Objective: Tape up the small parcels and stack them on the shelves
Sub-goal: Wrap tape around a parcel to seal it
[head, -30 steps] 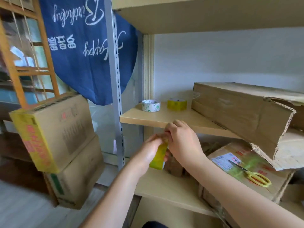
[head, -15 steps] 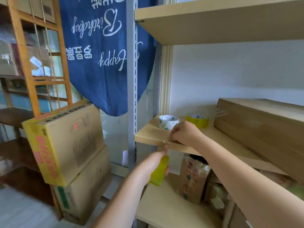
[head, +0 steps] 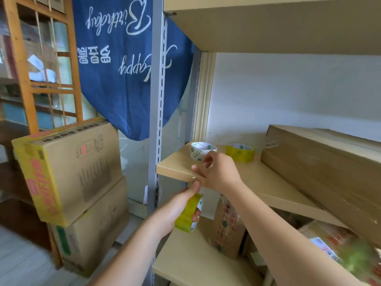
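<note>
My left hand (head: pixel 177 207) grips a yellow tape roll (head: pixel 188 213) just below the front edge of the middle shelf (head: pixel 175 169). My right hand (head: pixel 218 172) rests at that edge, its fingers pinching what looks like the clear tape end against the shelf lip. A small taped parcel (head: pixel 226 230) stands upright on the lower shelf (head: pixel 191 261), right of the roll. Behind my right hand lie a white tape roll (head: pixel 201 150) and another yellow tape roll (head: pixel 240 152).
A long cardboard box (head: pixel 321 168) fills the right of the middle shelf. Labelled boxes (head: pixel 338 246) lie at the lower right. Two stacked cartons (head: pixel 70 172) stand left of the grey upright (head: pixel 156 100). A blue cloth (head: pixel 123 58) hangs behind.
The view has lifted and the scissors have left the frame. My right hand rose from the roll to the middle shelf's front edge, while my left hand kept the roll below it.
</note>
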### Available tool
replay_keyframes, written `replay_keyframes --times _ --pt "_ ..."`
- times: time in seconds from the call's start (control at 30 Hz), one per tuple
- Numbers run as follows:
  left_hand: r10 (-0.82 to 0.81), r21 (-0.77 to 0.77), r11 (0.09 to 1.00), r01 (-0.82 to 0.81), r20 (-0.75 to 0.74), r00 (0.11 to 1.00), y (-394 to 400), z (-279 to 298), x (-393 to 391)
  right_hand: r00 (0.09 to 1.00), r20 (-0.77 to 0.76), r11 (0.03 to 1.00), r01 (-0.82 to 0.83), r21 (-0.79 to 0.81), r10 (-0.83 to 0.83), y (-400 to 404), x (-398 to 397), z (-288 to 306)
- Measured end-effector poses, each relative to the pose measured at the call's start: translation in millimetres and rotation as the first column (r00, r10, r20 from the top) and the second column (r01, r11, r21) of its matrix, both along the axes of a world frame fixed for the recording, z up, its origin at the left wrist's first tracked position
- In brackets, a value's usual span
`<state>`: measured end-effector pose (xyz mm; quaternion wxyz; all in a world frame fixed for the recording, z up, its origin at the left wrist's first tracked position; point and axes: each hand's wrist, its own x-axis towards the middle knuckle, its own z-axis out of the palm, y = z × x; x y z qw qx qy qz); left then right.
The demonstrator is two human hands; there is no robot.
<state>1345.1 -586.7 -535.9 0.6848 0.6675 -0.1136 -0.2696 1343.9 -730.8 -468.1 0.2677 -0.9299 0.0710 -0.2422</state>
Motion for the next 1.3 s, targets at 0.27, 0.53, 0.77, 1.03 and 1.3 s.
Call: replay_keyframes --times 0.27,0.53,0.77,1.03,1.3 --pt "0.151 0.000 0.988 -0.151 -0.002 0.988 -10 7 -6 0.998 -0.064 1.000 -0.024 0.001 0.024 5 -7 8" --pt "0.370 0.193 0.875 -0.443 0.322 0.871 -7 -21 -8 0.907 0.392 0.888 0.047 -0.457 0.154 22 -123 -74" --pt "0.588 0.262 0.751 -0.606 0.150 0.795 -38 -119 -89 0.844 0.191 0.780 0.536 -0.323 -0.501 -137 -227 -132" --pt "0.189 0.223 0.940 -0.258 0.289 0.938 -95 -146 -192 0.781 -0.237 0.813 0.574 -0.096 -0.578 -182 -271 -129" --pt "-0.117 -0.204 0.970 0.132 0.085 0.990 -101 -102 -221 0.956 0.033 0.899 0.262 0.351 -0.292 -73 -281 -142"
